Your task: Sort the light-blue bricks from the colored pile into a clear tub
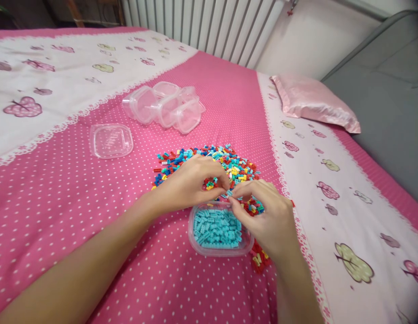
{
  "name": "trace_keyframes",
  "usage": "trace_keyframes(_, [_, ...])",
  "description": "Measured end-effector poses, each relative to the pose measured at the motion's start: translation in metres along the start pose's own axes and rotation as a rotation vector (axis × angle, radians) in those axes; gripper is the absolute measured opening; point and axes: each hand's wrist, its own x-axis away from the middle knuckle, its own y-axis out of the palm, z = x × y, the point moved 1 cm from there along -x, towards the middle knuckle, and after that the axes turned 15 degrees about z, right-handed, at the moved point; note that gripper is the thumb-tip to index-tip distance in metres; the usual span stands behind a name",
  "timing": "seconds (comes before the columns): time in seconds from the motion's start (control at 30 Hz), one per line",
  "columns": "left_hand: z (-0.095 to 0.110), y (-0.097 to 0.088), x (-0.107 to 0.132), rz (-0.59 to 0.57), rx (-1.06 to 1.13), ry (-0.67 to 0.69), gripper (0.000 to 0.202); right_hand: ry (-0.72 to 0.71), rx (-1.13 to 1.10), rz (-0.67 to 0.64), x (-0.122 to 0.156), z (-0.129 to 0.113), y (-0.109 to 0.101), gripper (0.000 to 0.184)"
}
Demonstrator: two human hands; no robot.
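Observation:
A clear plastic container (192, 238) stands in front of me, with many small turquoise building bricks (217, 228) inside. Just above its far rim, my left hand (195, 180) and my right hand (266, 211) meet at the fingertips. Both pinch a light blue building brick (229, 193) between them. Behind the hands spreads a pile of mixed building bricks (234, 171) in red, blue, yellow, white and turquoise, partly hidden by my left hand. More red bricks (258, 260) lie beside the container's right side, partly under my right hand.
Several clear empty containers (161, 105) lie clustered farther back on the pink dotted bedspread (155, 279). A clear lid (111, 141) rests left of the pile. Toward the grey headboard (384, 85) lies a pink pillow (313, 102). A white radiator (209, 27) stands beyond the bed.

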Motion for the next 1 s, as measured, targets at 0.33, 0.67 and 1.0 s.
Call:
trace_keyframes(0.33, [-0.005,0.001,0.001,0.047,-0.079,-0.047,0.009,0.077,-0.170,-0.380,0.005,-0.007,-0.002,0.009])
trace_keyframes(0.67, [-0.010,0.002,0.003,0.095,-0.206,-0.100,0.006,0.071,-0.079,-0.546,0.010,-0.013,0.002,0.014])
trace_keyframes(1.0, [-0.012,0.003,0.003,0.086,-0.250,-0.128,0.008,0.016,-0.015,-0.633,0.011,-0.015,0.010,0.014])
